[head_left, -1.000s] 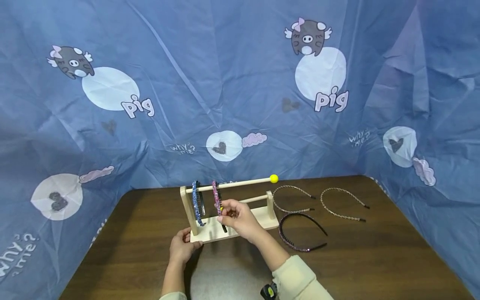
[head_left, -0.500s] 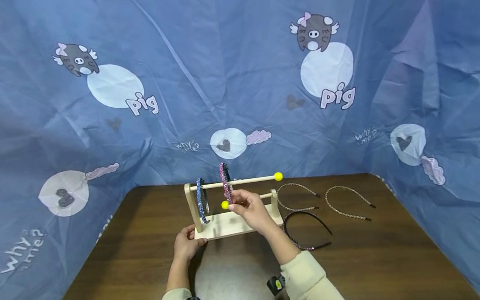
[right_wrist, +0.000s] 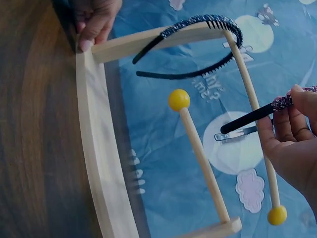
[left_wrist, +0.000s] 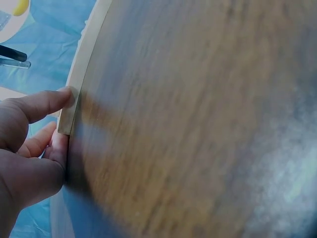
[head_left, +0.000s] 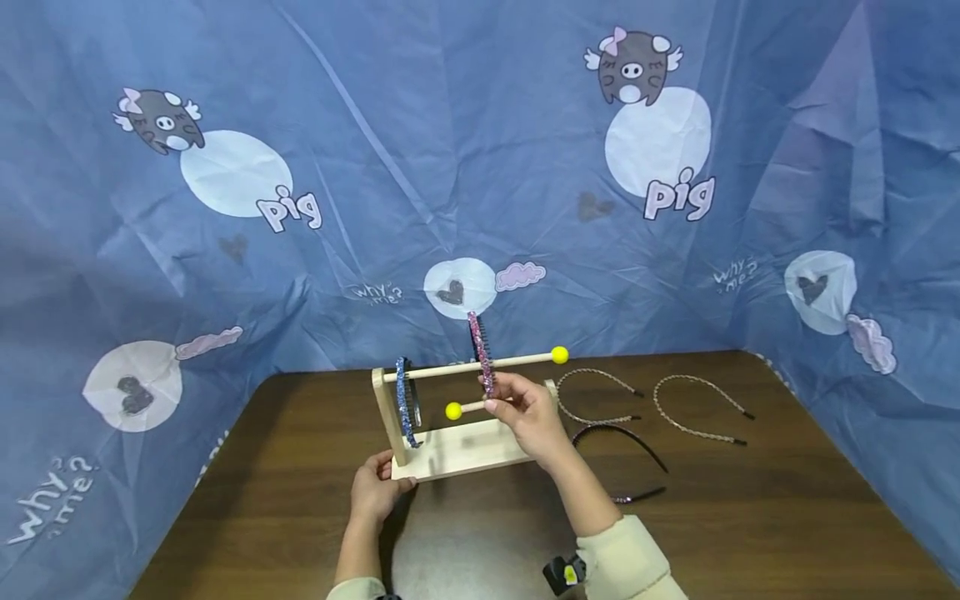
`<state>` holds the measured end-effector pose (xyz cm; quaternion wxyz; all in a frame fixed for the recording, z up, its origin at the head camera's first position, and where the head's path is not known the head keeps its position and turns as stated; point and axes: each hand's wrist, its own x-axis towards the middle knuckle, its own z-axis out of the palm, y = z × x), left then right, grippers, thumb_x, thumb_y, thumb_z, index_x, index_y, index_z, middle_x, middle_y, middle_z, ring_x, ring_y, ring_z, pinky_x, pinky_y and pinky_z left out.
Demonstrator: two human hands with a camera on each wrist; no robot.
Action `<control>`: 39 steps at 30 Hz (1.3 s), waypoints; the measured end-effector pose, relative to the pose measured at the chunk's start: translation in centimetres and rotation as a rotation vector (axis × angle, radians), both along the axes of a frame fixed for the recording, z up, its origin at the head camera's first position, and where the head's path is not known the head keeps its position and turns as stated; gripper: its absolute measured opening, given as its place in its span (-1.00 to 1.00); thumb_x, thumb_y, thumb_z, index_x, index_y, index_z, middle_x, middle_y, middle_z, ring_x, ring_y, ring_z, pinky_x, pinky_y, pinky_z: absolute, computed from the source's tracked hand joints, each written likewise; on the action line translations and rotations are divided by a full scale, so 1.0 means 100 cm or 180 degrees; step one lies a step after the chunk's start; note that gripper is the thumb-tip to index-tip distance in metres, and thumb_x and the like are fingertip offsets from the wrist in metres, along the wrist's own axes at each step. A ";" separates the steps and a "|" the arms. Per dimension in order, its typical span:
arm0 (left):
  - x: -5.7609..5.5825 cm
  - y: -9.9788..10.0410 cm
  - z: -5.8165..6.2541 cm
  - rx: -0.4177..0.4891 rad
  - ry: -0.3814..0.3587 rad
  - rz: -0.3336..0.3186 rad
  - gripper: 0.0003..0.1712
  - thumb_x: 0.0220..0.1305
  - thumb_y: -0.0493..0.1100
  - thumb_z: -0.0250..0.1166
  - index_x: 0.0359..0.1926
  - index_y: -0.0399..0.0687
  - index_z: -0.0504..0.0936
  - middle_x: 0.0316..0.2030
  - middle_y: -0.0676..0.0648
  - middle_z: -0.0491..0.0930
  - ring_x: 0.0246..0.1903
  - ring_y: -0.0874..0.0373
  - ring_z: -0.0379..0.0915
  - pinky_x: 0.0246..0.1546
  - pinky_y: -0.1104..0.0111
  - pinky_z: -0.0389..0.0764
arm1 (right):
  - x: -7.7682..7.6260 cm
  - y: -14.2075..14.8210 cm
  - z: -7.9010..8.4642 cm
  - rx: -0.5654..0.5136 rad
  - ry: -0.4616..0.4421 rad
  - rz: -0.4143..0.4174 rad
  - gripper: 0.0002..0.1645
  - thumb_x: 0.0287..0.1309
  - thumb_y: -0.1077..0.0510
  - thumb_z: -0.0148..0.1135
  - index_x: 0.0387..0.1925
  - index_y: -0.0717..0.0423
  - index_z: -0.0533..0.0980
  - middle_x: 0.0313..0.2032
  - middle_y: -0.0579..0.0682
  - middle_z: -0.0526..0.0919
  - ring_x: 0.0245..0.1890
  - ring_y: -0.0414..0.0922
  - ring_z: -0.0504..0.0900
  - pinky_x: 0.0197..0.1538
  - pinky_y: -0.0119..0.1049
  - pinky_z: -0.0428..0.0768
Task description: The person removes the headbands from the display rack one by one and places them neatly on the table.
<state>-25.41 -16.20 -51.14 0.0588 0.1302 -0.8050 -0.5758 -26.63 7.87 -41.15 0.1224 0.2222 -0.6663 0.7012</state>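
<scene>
My left hand [head_left: 375, 490] grips the front left corner of the pale wooden stand's base [head_left: 461, 450], thumb on top and fingers against the side. In my right hand [head_left: 534, 421] a pink glitter headband [head_left: 482, 354] is pinched near one end, its band rising above the upper rod [head_left: 517, 361]. The right wrist view shows the held headband's black tip [right_wrist: 242, 120] beside the rod. A blue glitter headband [head_left: 403, 400] hangs over that rod near the left post [head_left: 390, 425]. Behind my right hand, part of the lower rod is hidden.
Yellow balls cap the upper rod [head_left: 559, 355] and the lower rod [head_left: 453, 411]. Right of the stand, two braided headbands [head_left: 657, 400] and a dark toothed headband [head_left: 651, 450] lie on the brown table [head_left: 765, 500], the dark one partly behind my right arm. Blue printed cloth [head_left: 480, 167] surrounds the table.
My right hand has raised the pink headband from hanging around the upper rod and moved it rightward along the rod. The left hand keeps its grip on the base. The head view has shifted slightly.
</scene>
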 end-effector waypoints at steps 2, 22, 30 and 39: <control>0.001 0.001 -0.001 0.0011 -0.0001 0.0010 -0.27 -0.24 -0.58 0.38 0.08 -0.58 0.35 -0.15 -0.35 0.46 -0.14 -0.12 0.36 -0.28 0.41 0.44 | 0.001 0.005 -0.001 -0.0054 0.0022 -0.0012 -0.68 0.02 0.48 0.21 -0.10 0.44 0.52 -0.44 0.06 0.54 -0.43 -0.18 0.43 -0.38 -0.46 0.41; 0.001 0.001 -0.004 -0.0037 0.0050 0.0017 -0.28 -0.27 -0.58 0.38 0.06 -0.58 0.37 -0.19 -0.31 0.48 -0.17 -0.09 0.37 -0.26 0.39 0.43 | 0.010 0.055 0.006 -0.0300 0.0239 -0.0253 -0.69 0.04 0.48 0.18 -0.12 0.55 0.46 -0.26 -0.02 0.62 -0.35 -0.20 0.51 -0.27 -0.45 0.50; 0.001 -0.001 -0.002 -0.0037 0.0073 0.0002 -0.26 -0.27 -0.58 0.39 0.06 -0.59 0.35 -0.19 -0.31 0.45 -0.17 -0.11 0.35 -0.25 0.35 0.42 | 0.010 0.075 0.009 -0.0371 0.0371 -0.0479 -0.66 0.01 0.51 0.19 -0.12 0.60 0.44 -0.29 -0.06 0.64 -0.34 -0.20 0.52 -0.26 -0.46 0.50; 0.000 0.001 -0.003 -0.0055 0.0079 -0.0028 -0.26 -0.27 -0.57 0.39 0.07 -0.60 0.35 -0.18 -0.33 0.47 -0.16 -0.12 0.37 -0.24 0.33 0.44 | 0.010 0.093 0.007 -0.0617 0.0399 -0.0590 -0.70 -0.01 0.55 0.17 -0.15 0.50 0.51 -0.32 -0.08 0.64 -0.34 -0.23 0.53 -0.25 -0.46 0.49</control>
